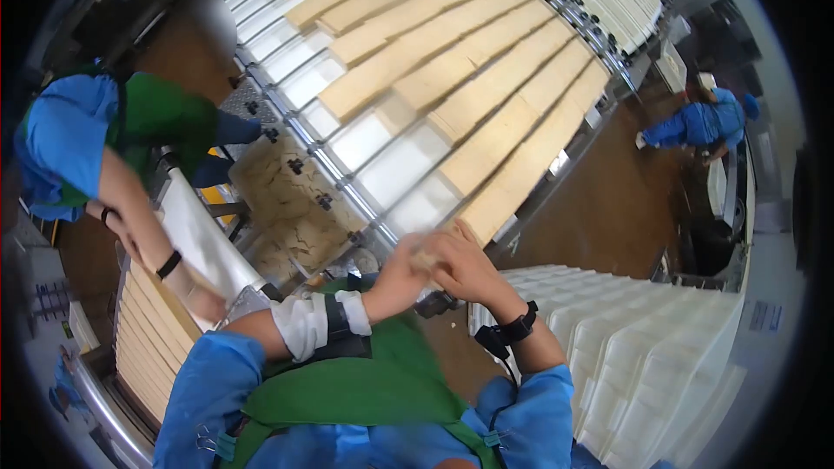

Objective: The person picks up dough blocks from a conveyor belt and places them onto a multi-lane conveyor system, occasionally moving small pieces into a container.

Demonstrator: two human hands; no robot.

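Head view: nearest tan strip [537,152] just beyond right hand [466,269], with long axis running forward and rightward from it — left hand [398,278] farther off, both curled close together, blurred; cannot tell whether gripping anything.

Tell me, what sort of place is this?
Probably a food factory, though the exact product is hard to tell: long beige strips lie side by side in rows, ridged white trays stand stacked at right, and a co-worker wears a green apron.
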